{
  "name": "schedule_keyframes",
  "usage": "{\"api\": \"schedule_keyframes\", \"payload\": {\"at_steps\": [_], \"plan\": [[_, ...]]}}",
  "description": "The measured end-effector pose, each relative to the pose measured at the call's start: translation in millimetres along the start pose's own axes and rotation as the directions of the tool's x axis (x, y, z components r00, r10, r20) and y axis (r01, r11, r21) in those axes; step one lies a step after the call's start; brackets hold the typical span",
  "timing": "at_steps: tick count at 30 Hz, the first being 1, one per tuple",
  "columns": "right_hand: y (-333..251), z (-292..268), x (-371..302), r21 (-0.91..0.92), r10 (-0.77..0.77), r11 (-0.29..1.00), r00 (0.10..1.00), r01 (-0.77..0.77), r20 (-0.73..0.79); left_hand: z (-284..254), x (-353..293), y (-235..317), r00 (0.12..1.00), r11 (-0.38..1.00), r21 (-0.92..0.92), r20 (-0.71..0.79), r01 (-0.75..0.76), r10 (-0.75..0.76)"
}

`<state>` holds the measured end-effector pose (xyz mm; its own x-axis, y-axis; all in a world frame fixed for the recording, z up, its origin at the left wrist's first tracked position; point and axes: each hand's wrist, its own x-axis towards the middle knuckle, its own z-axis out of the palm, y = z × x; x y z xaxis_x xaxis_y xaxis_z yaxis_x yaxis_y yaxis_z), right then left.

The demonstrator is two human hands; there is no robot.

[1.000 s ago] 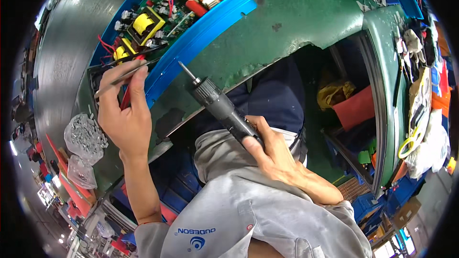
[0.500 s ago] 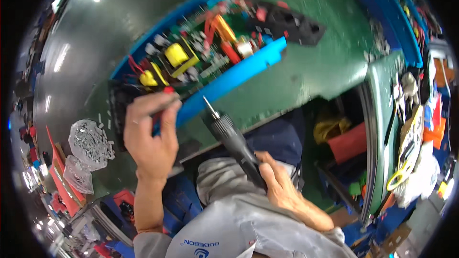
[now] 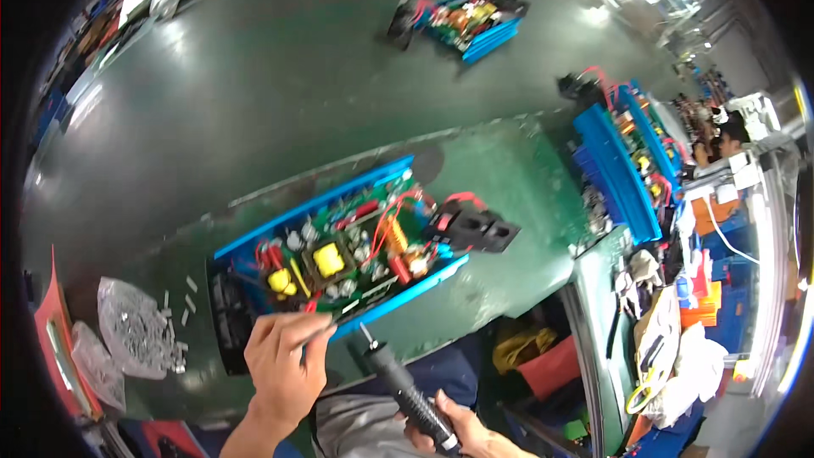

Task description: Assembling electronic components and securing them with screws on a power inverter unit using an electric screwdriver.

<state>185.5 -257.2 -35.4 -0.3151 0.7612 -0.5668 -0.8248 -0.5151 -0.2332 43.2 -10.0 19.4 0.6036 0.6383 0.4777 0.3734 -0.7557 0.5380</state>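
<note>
A blue metal housing point(image 3: 424, 286) lies open on the green bench, with a circuit board inside carrying yellow-wound transformers point(image 3: 329, 260) and red wires. A black end panel point(image 3: 229, 314) stands at its left end. Another black panel point(image 3: 473, 227), with sockets, lies loose at the right end on red wires. My left hand point(image 3: 288, 369) is at the housing's near wall, thumb and fingers pinched together; what is between them is too small to tell. My right hand point(image 3: 462, 428) grips a black electric screwdriver point(image 3: 407, 392), its bit pointing up at the near wall, seemingly apart from it.
Clear plastic bags point(image 3: 136, 331) of small metal parts lie left, beside scattered light strips point(image 3: 188, 301). A similar open unit point(image 3: 475, 21) sits farther back; more blue housings point(image 3: 617, 174) stand at the right. A person point(image 3: 731, 131) shows at the far right.
The view has swung upward, bringing the far bench and other units into sight. My left hand stays pinched by the near wall, and my right hand still holds the screwdriver.
</note>
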Motion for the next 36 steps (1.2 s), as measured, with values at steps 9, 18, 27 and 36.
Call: {"api": "schedule_keyframes", "payload": {"at_steps": [9,18,27,36], "plan": [[24,-10,6,-0.254,-0.156,0.963,0.953,0.089,-0.258,3,-1,-4,1.000,0.999,-0.038,0.006,-0.018,0.018],[3,10,3,-0.520,-0.286,0.842,0.936,0.142,-0.207,2,3,-9,0.999,0.999,-0.051,0.044,-0.015,0.017],[3,3,0,-0.336,-0.131,0.939,0.976,0.066,-0.172,-3,2,-10,0.998,1.000,-0.015,0.069,0.009,-0.008],[12,-1,-6,-0.112,-0.065,0.993,0.982,0.045,-0.176,-1,14,-1,0.995,0.999,-0.051,0.096,-0.010,0.015]]}}
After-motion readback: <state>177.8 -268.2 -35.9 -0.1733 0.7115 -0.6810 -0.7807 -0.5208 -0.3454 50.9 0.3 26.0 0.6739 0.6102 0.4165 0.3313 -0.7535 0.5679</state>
